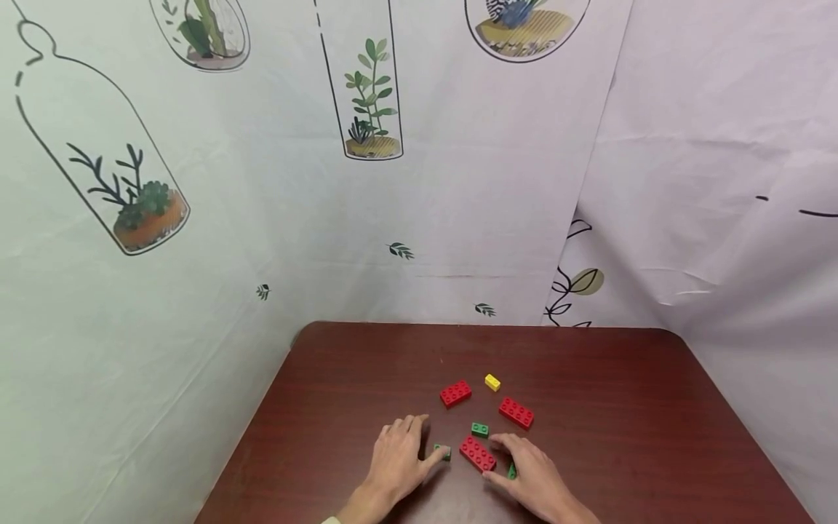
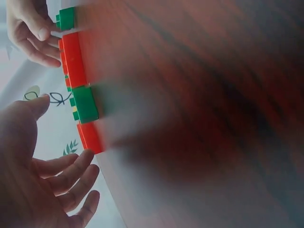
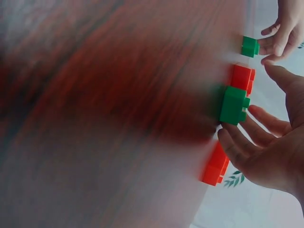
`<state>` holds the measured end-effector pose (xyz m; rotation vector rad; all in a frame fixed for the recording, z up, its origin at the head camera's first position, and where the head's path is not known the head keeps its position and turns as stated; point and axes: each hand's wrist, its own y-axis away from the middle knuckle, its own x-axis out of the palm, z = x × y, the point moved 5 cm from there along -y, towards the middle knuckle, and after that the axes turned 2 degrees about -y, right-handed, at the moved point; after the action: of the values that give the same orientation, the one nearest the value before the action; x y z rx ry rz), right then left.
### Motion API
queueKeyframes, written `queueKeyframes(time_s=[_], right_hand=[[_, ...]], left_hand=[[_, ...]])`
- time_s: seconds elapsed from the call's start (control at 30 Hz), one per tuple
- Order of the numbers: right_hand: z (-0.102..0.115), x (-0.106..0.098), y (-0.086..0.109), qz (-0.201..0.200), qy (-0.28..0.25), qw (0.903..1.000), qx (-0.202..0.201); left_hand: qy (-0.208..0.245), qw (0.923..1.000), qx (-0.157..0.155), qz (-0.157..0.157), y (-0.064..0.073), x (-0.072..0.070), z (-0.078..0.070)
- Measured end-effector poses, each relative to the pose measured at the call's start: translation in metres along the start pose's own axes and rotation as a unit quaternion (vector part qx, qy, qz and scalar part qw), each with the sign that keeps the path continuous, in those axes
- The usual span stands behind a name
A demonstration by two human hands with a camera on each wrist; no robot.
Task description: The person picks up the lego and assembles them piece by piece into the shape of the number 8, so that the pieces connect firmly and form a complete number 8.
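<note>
My left hand (image 1: 396, 457) hovers low over the table with its fingers spread and holds nothing. Its thumb overlaps a small green brick (image 1: 447, 454) in the head view; the left wrist view has that green brick (image 2: 85, 104) beyond the thumb and fingertips. Opposite, my right hand (image 1: 533, 474) is also spread loosely and grips nothing. Between its thumb and index finger is a green brick (image 1: 512, 471), partly hidden by the hand. Just left of its thumb tip lies a red eight-stud brick (image 1: 477, 454). Another green brick (image 1: 480, 429) sits behind that red one.
Farther back on the dark brown table (image 1: 353, 371) are a red brick (image 1: 455, 394), a second red brick (image 1: 516, 413) and a small yellow brick (image 1: 492, 382). White printed cloth (image 1: 445, 218) hangs behind the table's far edge and along both sides.
</note>
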<state>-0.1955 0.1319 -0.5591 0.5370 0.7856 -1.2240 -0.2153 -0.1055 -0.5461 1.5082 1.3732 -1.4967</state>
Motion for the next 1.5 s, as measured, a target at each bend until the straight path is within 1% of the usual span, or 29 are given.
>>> queueKeyframes(time_s=[0.2,0.37,0.67,0.83,1.0,1.27,1.5], right_hand=[[0.001,0.002,-0.001,-0.007,0.007,0.9999,0.005],[0.001,0.005,-0.001,-0.020,0.019,0.9996,0.003],[0.003,0.009,0.000,-0.052,0.026,0.9982,-0.012],[0.002,0.011,0.000,-0.066,0.031,0.9972,-0.016],[0.001,0.012,-0.001,-0.066,0.032,0.9972,-0.014],[0.002,0.013,-0.003,-0.059,0.032,0.9977,-0.011],[0.002,0.013,-0.006,-0.048,0.028,0.9984,-0.006]], left_hand=[[0.002,0.9996,-0.005,-0.026,0.004,0.002,-0.003],[0.011,0.9996,-0.022,-0.016,0.006,0.007,-0.004],[0.003,0.9992,-0.038,-0.014,0.006,0.012,-0.008],[0.010,0.9989,-0.039,-0.025,0.007,0.014,-0.010],[0.007,0.9983,-0.038,-0.042,0.008,0.014,-0.011],[0.003,0.9982,-0.045,-0.040,0.007,0.018,-0.011],[0.009,0.9970,-0.035,-0.068,0.007,0.017,-0.013]])
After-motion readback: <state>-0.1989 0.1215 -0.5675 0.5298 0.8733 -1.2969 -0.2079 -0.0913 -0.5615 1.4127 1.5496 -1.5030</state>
